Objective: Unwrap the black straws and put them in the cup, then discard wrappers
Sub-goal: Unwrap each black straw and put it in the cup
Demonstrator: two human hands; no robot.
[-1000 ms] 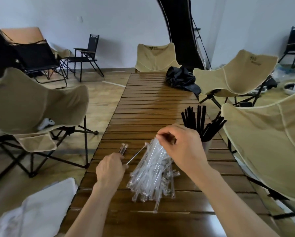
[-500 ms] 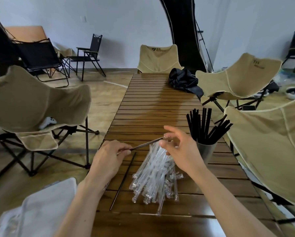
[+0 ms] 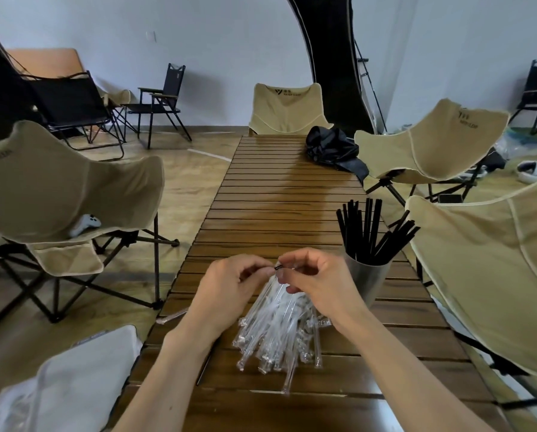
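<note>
At frame centre, our left hand [image 3: 226, 286] and right hand [image 3: 318, 280] meet, each pinching one straw [image 3: 278, 267] by its black tip above the wrappers [image 3: 276, 332]. We judge we are mid-unwrap. Next, we must slide the straw free and drop it into the cup [image 3: 367, 277] at right.

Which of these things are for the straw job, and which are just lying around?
For the job:
- black straw pinched between left hand and right hand
- cup of unwrapped straws
- pile of clear wrappers
- a loose straw by the left forearm

Just lying about:
- black cloth at the table's far end
- tan chairs
- white controller on a chair
</note>
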